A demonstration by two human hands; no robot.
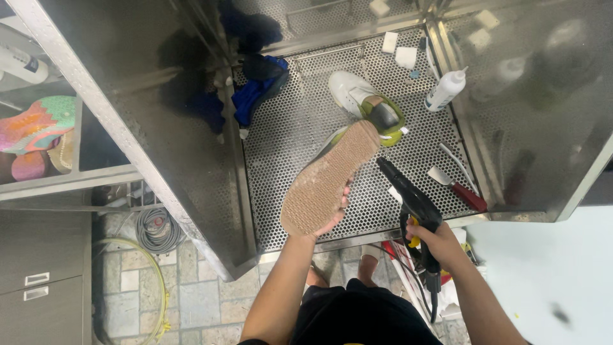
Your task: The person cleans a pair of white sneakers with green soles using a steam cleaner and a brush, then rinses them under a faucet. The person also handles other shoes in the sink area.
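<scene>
My left hand (334, 216) holds a shoe (329, 179) upside down, its dirty brown sole facing up, over the perforated metal floor (287, 137) of a steel wash cabinet. Gripped in my right hand (436, 241) is a black spray gun (408, 195) with a yellow trigger; its nozzle points up and left toward the shoe's toe end. A second shoe (367, 102), white and green, lies on its side on the perforated floor just beyond the held one.
A white squeeze bottle (445, 89) and a red-handled scraper (456, 188) sit at the cabinet's right side. Blue cloths (258, 92) lie at its left. White sponge blocks (405, 56) rest at the back. Colourful shoes (35, 128) fill a shelf left. Coiled hoses (153, 230) lie on tiled floor.
</scene>
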